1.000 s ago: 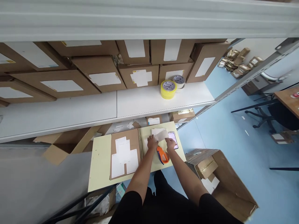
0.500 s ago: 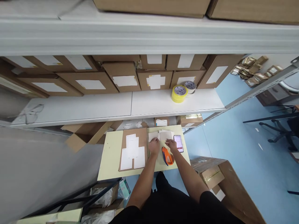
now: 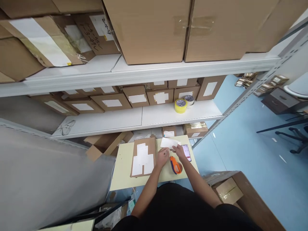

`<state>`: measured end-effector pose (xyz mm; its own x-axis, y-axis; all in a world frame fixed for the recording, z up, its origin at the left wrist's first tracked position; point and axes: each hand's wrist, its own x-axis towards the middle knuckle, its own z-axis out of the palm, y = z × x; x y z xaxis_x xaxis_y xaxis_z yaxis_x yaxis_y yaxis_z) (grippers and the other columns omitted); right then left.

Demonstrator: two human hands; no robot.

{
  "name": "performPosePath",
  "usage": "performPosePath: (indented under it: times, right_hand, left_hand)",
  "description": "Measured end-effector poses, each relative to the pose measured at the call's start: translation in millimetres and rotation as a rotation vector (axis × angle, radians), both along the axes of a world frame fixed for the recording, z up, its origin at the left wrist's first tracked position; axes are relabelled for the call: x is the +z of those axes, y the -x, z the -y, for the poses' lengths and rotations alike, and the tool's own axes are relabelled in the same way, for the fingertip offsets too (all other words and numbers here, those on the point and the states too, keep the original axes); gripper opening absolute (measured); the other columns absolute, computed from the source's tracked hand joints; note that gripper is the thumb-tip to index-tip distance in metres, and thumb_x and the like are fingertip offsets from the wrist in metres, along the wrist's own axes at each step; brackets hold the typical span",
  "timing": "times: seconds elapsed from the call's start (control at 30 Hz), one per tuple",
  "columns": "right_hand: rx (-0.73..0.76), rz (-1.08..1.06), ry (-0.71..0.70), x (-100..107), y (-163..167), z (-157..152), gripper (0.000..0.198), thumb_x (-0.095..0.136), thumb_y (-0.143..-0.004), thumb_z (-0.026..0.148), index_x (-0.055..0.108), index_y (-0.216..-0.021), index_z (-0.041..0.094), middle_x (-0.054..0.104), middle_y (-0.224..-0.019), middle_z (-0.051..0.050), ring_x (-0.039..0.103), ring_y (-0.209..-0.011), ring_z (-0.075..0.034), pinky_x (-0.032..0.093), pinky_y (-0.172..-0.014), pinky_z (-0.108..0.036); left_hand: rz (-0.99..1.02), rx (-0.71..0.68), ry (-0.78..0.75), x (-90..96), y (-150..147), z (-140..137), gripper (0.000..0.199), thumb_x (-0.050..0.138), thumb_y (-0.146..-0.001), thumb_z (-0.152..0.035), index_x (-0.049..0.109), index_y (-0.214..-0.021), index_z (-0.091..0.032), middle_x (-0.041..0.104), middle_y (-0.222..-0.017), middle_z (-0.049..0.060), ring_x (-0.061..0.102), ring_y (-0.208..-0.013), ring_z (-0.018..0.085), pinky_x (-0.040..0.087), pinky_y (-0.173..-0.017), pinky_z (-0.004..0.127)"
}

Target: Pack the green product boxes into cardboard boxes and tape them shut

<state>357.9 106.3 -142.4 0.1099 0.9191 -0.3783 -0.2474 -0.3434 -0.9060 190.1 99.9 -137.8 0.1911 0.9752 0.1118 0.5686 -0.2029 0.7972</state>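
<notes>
A small white sheet of paper, label-like, is raised over the far part of the cream table. My right hand is closed with its fingertips on the sheet's lower right corner. At the sheet's lower left edge my left hand is curled shut; what its fingers pinch, if anything, is too small to make out. Just in front of both hands lies an orange and blue tape dispenser. A phone with a lit screen rests beside my right hand. Left of my hands is a flat cardboard box bearing several white labels.
Behind the table stands a grey shelf rack with labelled cartons and yellow tape rolls. An open carton sits at the table's far left. On the floor at right is a large open box with a smaller carton inside.
My view has tilted up, bringing more upper-shelf boxes in. The white paper is now lifted by my right hand, and my left hand has drawn back to its near edge.
</notes>
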Motion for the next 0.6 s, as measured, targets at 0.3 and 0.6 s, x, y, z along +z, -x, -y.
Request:
performPosePath:
  times: [0.3, 0.6]
  right_hand:
    - [0.11, 0.128, -0.047, 15.8, -58.7, 4.0, 0.029, 0.077, -0.066, 0.044, 0.074, -0.081, 0.02, 0.077, -0.083, -0.003, 0.07, -0.08, -0.022, 0.052, -0.072, -0.03]
    - [-0.03, -0.007, -0.023, 23.4, -85.8, 21.5, 0.034, 0.084, -0.065, 0.047, 0.076, -0.082, 0.018, 0.078, -0.083, -0.004, 0.069, -0.083, -0.022, 0.052, -0.076, -0.031]
  left_hand:
    - [-0.132, -0.473, 0.265, 42.0, 3.9, -114.2, 0.047, 0.073, -0.066, -0.011, 0.079, -0.111, -0.023, 0.054, -0.156, 0.01, 0.051, -0.143, 0.031, 0.04, -0.118, 0.04]
    - [-0.054, -0.658, 0.571, 45.4, -13.7, -132.4, 0.034, 0.088, -0.056, -0.044, 0.08, -0.078, -0.019, 0.079, -0.085, 0.003, 0.07, -0.084, 0.022, 0.052, -0.08, 0.03]
